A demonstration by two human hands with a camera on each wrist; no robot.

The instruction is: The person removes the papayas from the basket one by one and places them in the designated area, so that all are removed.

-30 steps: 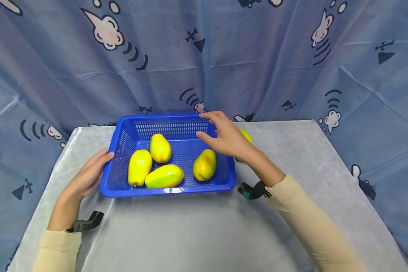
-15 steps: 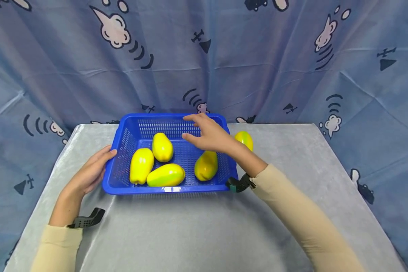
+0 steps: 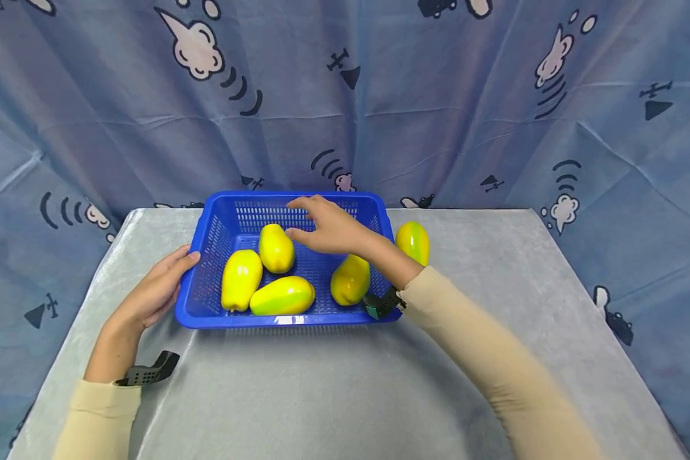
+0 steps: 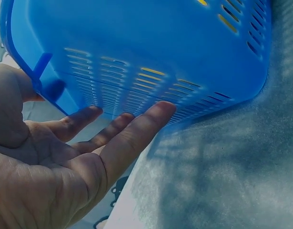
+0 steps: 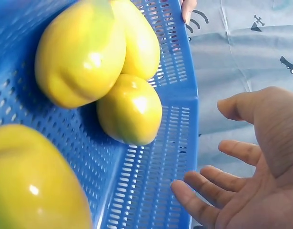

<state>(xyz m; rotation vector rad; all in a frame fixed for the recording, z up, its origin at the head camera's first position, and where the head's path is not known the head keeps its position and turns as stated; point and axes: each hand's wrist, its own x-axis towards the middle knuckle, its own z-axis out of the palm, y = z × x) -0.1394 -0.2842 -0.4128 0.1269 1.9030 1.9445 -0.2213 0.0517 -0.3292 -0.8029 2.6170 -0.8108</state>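
Note:
A blue perforated plastic basket (image 3: 287, 322) holds several yellow papayas with greenish patches. Three lie toward its left: a back papaya (image 3: 276, 248), a left papaya (image 3: 241, 280) and a front papaya (image 3: 282, 296). Another papaya (image 3: 350, 281) lies at the right, its top overlapped by my right forearm. My left hand (image 3: 155, 287) holds the basket's left side, thumb over the rim; in the left wrist view its fingers (image 4: 136, 136) lie against the outer wall. Over the basket, my right hand (image 3: 330, 227) holds nothing, fingers spread, its thumb tip close to the back papaya.
One more papaya (image 3: 413, 241) lies outside, just right of the basket, on the grey cloth-covered table (image 3: 299, 390). A blue patterned curtain (image 3: 425, 128) hangs behind the table and along both sides. Each wrist wears a black band, such as the left wristband (image 3: 147, 370).
My right hand has moved left across the basket, from its right edge to near the back papaya, uncovering the papaya outside. The left hand keeps its hold on the basket.

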